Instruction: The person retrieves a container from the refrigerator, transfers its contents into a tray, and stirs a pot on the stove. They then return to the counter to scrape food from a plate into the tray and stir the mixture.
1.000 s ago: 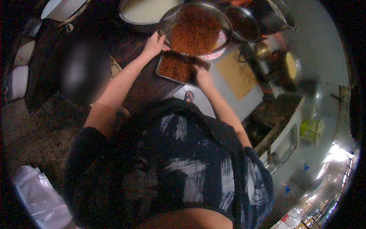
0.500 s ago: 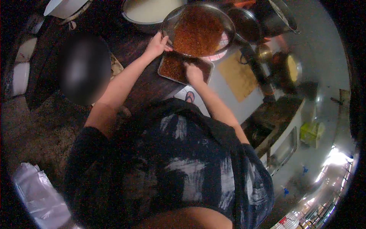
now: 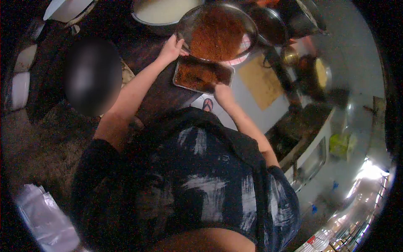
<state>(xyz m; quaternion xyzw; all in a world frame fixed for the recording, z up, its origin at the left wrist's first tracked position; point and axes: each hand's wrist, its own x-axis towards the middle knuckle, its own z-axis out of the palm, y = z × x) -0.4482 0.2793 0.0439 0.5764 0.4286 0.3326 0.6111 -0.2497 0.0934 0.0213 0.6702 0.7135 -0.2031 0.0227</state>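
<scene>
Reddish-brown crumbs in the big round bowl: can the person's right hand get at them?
Probably yes: the right hand is at the rectangular metal tray near the bowl, and nothing covers the crumbs.

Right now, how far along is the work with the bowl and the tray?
Partly along, it seems. Done: a reddish-brown crumbly layer covers much of the tray. In hand: the left hand has its grip on the bowl's rim; the right hand is at the tray's near side. Left: perhaps the large heap in the bowl; its intended amount isn't shown.
</scene>
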